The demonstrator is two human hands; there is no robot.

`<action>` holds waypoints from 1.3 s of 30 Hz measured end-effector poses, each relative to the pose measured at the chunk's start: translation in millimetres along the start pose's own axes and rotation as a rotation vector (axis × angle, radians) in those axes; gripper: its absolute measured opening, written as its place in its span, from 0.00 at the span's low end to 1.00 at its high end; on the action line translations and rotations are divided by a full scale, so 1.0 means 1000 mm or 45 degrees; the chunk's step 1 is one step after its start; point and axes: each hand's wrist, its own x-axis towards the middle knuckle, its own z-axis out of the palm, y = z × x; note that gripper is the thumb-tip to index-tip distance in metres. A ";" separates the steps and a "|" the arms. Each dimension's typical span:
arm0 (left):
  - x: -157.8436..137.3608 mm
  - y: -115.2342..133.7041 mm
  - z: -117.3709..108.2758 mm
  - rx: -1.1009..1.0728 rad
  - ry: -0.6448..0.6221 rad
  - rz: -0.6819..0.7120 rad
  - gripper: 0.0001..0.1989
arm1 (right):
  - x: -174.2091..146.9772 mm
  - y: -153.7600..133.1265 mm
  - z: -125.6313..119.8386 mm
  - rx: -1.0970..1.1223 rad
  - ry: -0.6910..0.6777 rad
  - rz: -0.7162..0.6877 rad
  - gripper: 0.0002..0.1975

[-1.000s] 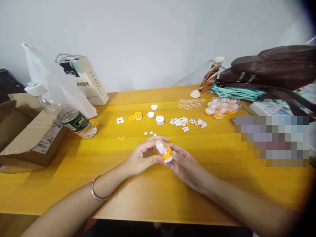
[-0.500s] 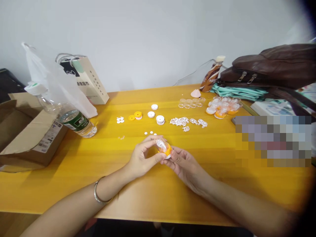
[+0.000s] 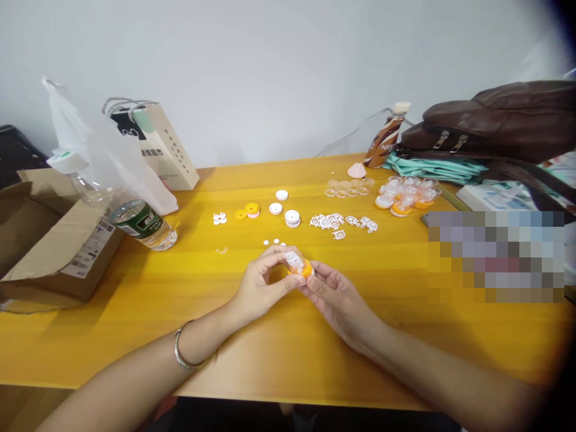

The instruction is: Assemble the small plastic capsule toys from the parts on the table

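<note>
Between my hands, above the front middle of the table, is a small plastic capsule point(image 3: 296, 262) with a clear dome and an orange ring at its base. My left hand point(image 3: 265, 282) grips it from the left, thumb on the orange ring and fingers behind the dome. On the other side my right hand point(image 3: 335, 297) pinches the base, its thumb against the lower edge. White shapes show through the dome, too small to make out. Just beyond my fingers lie small white discs point(image 3: 276, 241).
White round parts point(image 3: 292, 218), orange discs point(image 3: 251, 209), white lattice pieces point(image 3: 330, 221) and clear rings point(image 3: 349, 188) are spread across the table. Similar capsules point(image 3: 405, 195) cluster at the right. A water bottle point(image 3: 139, 222) and cardboard box point(image 3: 54, 234) stand left; a brown bag point(image 3: 495, 120) sits right.
The capsule has turned slightly in my hands, its dome now facing more toward me and its base further right. Both hands keep nearly the same place and hold.
</note>
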 end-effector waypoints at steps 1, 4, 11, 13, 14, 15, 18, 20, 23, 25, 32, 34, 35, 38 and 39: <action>0.000 -0.001 0.000 -0.016 0.013 0.001 0.09 | 0.000 0.000 0.000 0.011 0.010 0.000 0.12; -0.001 -0.005 0.002 -0.082 0.050 -0.008 0.10 | 0.000 0.000 -0.001 0.062 0.059 0.003 0.12; -0.002 -0.002 0.004 -0.123 0.013 -0.084 0.10 | -0.001 -0.001 -0.001 0.213 0.015 0.079 0.07; -0.002 0.000 0.003 -0.107 -0.017 -0.085 0.10 | 0.000 0.000 -0.001 0.252 0.027 0.120 0.07; -0.002 0.001 0.002 -0.102 -0.031 -0.085 0.11 | 0.000 0.000 -0.002 0.266 0.033 0.148 0.08; -0.002 0.001 0.002 -0.101 -0.044 -0.091 0.11 | 0.001 0.001 -0.002 0.278 0.034 0.179 0.08; -0.002 0.000 0.001 -0.117 -0.060 -0.110 0.13 | 0.002 0.001 -0.004 0.311 0.018 0.239 0.09; -0.002 0.000 0.001 -0.134 -0.072 -0.125 0.15 | 0.003 0.001 -0.005 0.323 0.001 0.260 0.09; -0.002 0.001 -0.001 -0.166 -0.109 -0.127 0.15 | 0.002 0.001 -0.006 0.330 -0.042 0.280 0.09; -0.002 0.003 -0.002 -0.189 -0.149 -0.120 0.14 | 0.001 0.000 -0.006 0.343 -0.081 0.297 0.10; -0.002 -0.001 -0.003 -0.140 -0.125 -0.164 0.14 | 0.004 -0.004 -0.005 0.134 -0.211 0.243 0.14; -0.004 -0.004 -0.002 -0.017 -0.048 -0.077 0.13 | 0.006 -0.005 -0.009 -0.119 -0.189 0.119 0.16; -0.004 -0.005 -0.002 0.063 -0.008 -0.024 0.12 | 0.008 -0.006 -0.012 -0.292 -0.154 0.028 0.16; -0.007 -0.007 -0.001 0.333 0.024 0.072 0.12 | 0.010 -0.007 -0.019 -0.898 0.024 -0.351 0.21; -0.007 -0.007 -0.001 0.411 0.005 0.084 0.12 | 0.010 -0.008 -0.020 -1.077 0.058 -0.475 0.23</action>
